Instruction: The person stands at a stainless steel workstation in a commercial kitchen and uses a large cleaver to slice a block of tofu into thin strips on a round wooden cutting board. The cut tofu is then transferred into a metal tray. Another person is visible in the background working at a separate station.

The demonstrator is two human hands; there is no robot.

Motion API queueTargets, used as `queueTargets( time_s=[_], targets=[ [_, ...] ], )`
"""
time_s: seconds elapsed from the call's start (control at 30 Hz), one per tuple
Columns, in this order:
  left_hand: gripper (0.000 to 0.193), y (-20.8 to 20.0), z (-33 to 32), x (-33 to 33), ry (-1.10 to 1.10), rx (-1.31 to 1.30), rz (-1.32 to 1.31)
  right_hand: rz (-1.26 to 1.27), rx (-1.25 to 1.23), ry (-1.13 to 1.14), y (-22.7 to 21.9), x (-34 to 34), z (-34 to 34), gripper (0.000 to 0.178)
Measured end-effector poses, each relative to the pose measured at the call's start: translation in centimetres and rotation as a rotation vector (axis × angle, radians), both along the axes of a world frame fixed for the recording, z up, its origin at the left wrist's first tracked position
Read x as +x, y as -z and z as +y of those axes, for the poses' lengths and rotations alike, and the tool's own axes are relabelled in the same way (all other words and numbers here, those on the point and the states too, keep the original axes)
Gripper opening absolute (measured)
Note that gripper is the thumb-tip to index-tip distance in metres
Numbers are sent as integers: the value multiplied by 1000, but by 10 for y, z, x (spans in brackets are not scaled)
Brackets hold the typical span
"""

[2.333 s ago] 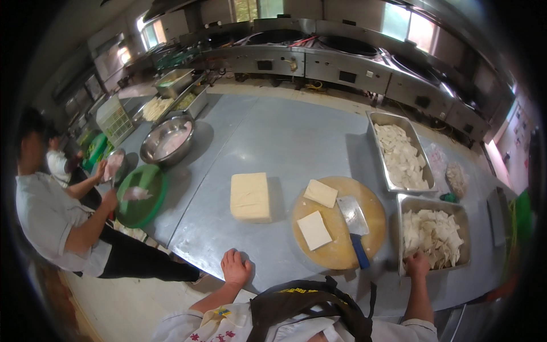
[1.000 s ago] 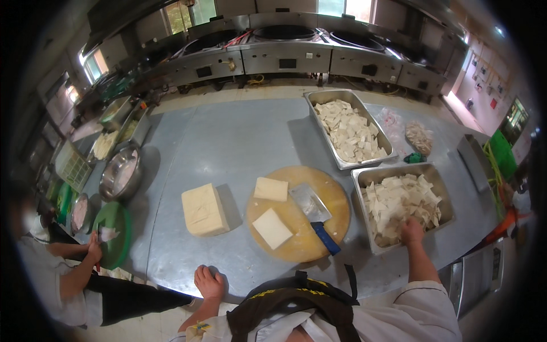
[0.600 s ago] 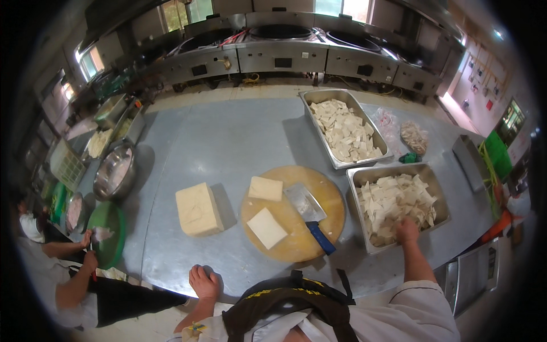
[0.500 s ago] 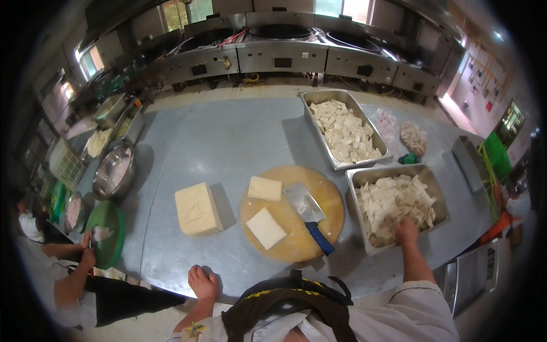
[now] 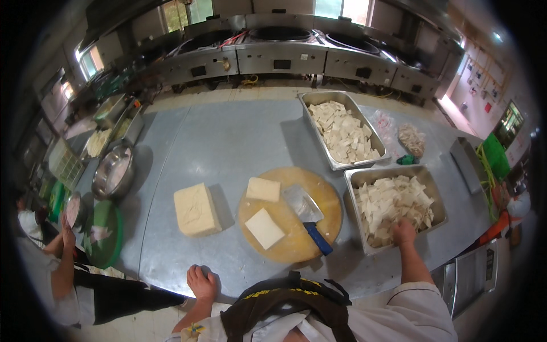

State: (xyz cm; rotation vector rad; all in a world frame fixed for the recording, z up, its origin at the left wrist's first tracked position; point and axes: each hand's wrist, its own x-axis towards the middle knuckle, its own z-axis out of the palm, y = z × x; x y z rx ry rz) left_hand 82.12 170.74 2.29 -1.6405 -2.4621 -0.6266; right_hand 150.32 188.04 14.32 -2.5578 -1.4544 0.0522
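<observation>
My right hand (image 5: 404, 232) rests in the near metal tray (image 5: 354, 203), among cut pale tofu pieces (image 5: 393, 199). My left hand (image 5: 201, 282) presses flat on the steel table's (image 5: 228, 137) front edge, holding nothing. Between them lies a round wooden cutting board (image 5: 327, 199) with two pale tofu slabs (image 5: 263, 188) (image 5: 264, 228) and a cleaver (image 5: 307, 214) with a blue handle. A big tofu block (image 5: 196, 209) sits left of the board. A second metal tray (image 5: 312, 102) of cut pieces stands farther back.
A person in white stands at the left by a green basin (image 5: 105, 233). A steel bowl (image 5: 114, 171) and other trays line the table's left side. Plastic bags (image 5: 411, 138) lie at the right. Stoves (image 5: 285, 51) run along the back.
The view has shifted a little. My right hand stays at the near tray's front, and my left hand stays on the table edge.
</observation>
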Motion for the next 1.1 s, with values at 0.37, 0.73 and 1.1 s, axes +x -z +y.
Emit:
queueTargets(
  time_s=[0.37,0.73,1.1],
  targets=[
    [44,-5,-2,4,-8,-26,34,5,-45,16,-9,-5,-1,25],
    [47,1,-5,-1,6,-46,24,-5,-82,13,-2,1,1,23],
    [47,-4,-4,1,-4,-63,7,-11,-56,11,-2,0,0,24]
  ],
)
